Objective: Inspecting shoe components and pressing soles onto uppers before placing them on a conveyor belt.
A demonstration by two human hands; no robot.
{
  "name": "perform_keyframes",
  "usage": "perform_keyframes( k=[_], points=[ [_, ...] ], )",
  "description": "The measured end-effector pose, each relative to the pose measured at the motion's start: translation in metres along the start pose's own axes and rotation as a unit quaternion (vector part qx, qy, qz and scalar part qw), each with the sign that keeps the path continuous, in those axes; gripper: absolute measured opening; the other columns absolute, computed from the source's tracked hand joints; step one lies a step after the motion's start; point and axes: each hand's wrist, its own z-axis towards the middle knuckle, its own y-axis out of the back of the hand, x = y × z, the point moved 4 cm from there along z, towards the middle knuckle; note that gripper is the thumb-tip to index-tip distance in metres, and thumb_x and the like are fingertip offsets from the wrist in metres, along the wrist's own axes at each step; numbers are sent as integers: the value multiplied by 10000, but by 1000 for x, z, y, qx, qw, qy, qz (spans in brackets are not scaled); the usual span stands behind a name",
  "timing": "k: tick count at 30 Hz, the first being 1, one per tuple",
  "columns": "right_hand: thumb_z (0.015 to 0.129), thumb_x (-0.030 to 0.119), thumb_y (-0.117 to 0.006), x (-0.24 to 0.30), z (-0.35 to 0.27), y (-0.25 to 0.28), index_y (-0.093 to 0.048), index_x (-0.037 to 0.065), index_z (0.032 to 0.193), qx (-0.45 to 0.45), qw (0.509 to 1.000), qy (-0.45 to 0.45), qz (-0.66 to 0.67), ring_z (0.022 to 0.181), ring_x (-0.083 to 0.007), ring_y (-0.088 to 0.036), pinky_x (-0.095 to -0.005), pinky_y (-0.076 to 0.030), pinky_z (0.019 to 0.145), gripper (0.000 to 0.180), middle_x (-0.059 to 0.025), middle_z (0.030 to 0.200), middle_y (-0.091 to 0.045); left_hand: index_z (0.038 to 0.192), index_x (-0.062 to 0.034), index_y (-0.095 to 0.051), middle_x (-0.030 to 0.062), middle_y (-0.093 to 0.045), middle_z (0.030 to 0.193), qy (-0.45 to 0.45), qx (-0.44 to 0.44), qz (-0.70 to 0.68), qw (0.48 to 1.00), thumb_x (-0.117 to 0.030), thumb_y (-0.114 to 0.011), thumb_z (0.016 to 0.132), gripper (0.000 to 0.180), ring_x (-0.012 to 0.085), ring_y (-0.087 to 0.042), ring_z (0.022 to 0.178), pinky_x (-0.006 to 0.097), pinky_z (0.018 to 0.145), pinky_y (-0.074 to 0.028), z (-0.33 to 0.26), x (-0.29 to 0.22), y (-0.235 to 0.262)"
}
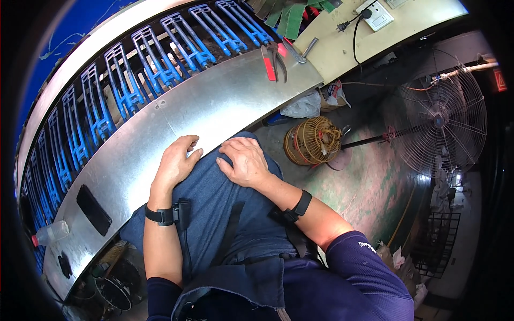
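A black phone [93,209] lies at nine o'clock on the metal bench [214,101]. The left hand [178,163] rests loosely curled, holding nothing, on the denim-covered knee [214,187] (centre frame); the right hand [243,162], flat with fingers together, presses beside it. Red-handled pliers [273,60] sit at twelve o'clock.

Lying bare and wide ahead of both hands: the shiny metal surface [214,107]. Blocking the far edge: a row of blue plastic frames [134,75]. Sitting well off to the sides: red pliers [274,61], black phone [93,209], clear bottle [51,233].
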Motion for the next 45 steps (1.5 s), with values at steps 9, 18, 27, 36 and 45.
perform_keyframes(
  k=[9, 18, 27, 36, 45],
  points=[
    [895, 313, -676, -4, 0, 1, -729, 59, 1049, 2, 1000, -2, 1, 1189, -269, -611, -436, -410, 1054, 302, -97, 1160, -706, 1244, 10, -665, 208, -702, 1197, -17, -5, -2, 1000, -233, -699, 916, 410, 326, -698, 1077, 408, 939, -547, 2, -2, -2],
    [894, 312, -673, -6, 1, 4, -730, 58, 1062, 7, 1000, -7, 1, 1196, -275, -609, -437, -409, 1059, 309, -105, 1166, -705, 1244, 10, -666, 212, -698, 1206, -17, 0, 1, 1000, -242, -697, 914, 416, 327, -699, 1079, 413, 944, -545, 5, -5, -3],
    [895, 319, -673, -9, 1, 5, -730, 57, 1061, 6, 1000, -10, 7, 1194, -274, -608, -434, -413, 1056, 315, -107, 1151, -704, 1252, 5, -663, 205, -699, 1194, -12, -3, 4, 1000, -241, -693, 914, 419, 324, -699, 1064, 417, 938, -547, 7, -7, -7],
    [887, 317, -687, -14, 1, 5, -732, 62, 1051, -1, 1000, -7, 8, 1187, -266, -610, -430, -414, 1053, 306, -98, 1138, -706, 1237, 4, -667, 197, -703, 1186, -8, -1, 6, 1000, -228, -692, 913, 400, 318, -701, 1059, 408, 932, -552, 9, -12, -8],
    [886, 317, -691, -17, 2, 5, -733, 67, 1039, -5, 1000, -5, 3, 1173, -264, -614, -423, -418, 1036, 296, -94, 1128, -706, 1226, 2, -669, 196, -706, 1171, -14, -3, 4, 1000, -220, -700, 900, 395, 315, -703, 1047, 407, 922, -552, 13, -12, -10]
  ],
)
